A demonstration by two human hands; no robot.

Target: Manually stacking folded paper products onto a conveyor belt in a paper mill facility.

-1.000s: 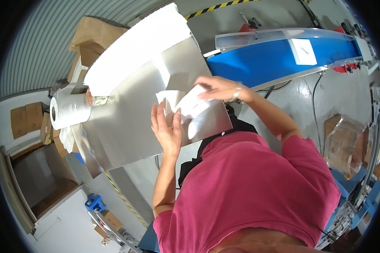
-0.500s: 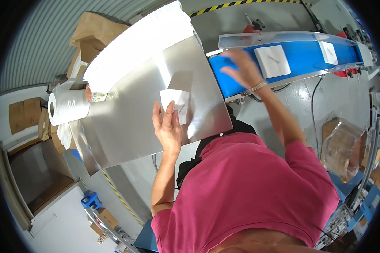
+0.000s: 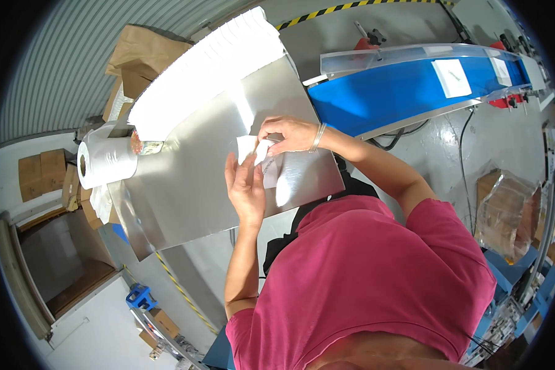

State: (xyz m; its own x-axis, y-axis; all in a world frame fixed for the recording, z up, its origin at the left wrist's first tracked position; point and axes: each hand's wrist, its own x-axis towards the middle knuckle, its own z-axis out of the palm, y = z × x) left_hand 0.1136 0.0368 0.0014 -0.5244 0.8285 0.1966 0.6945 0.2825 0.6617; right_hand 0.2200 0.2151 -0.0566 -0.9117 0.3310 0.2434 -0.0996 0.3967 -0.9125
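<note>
On the metal table [image 3: 185, 191], my two hands meet over a folded white sheet [image 3: 271, 173] with faint print on it. My left hand [image 3: 248, 196] holds its near left side, fingertips pressed at the fold. From the right, my right hand [image 3: 293, 134] pinches a raised flap between thumb and fingers. Part of the sheet stands up between the hands, and their fingers hide some of it. To the right, a similar white printed square [image 3: 452, 78] lies flat on the blue conveyor belt [image 3: 382, 92], with another white square [image 3: 501, 72] farther along.
A long row of stacked white sheets [image 3: 209, 68] lines the table's far edge. A white roll [image 3: 108, 161] sits at the left end. Cardboard boxes [image 3: 42, 174] stand beyond it. Clear guards [image 3: 376, 58] flank the conveyor.
My right hand has come left from over the belt to the sheet and lifted a flap. The squares on the belt have moved farther right. My left hand stays at the sheet.
</note>
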